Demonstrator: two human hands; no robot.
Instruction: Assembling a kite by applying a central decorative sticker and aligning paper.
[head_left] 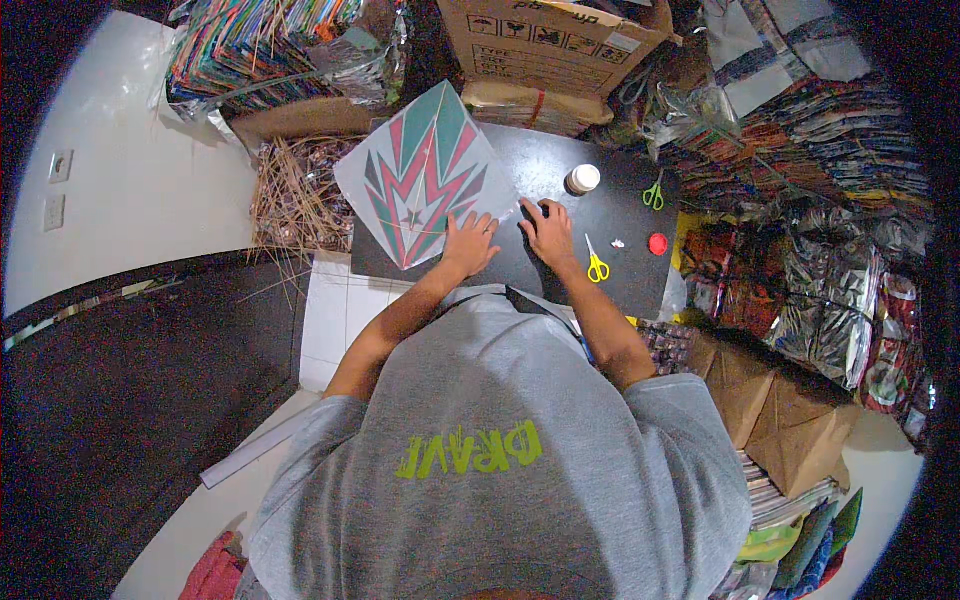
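Note:
A diamond-shaped paper kite, white with green and pink pointed shapes and a small star, lies on the black table top with its left side past the edge. A thin stick runs along its length. My left hand lies on the kite near its lower right edge, fingers spread. My right hand is on the table by the kite's right corner, fingers bent and apart, fingertips at or close to the paper edge. Right of it are a white-lidded jar and yellow-handled scissors.
Green-handled scissors, a red round lid and a small white scrap lie on the table's right part. Thin sticks are heaped left of it. A cardboard box stands behind; wrapped stacks line the right.

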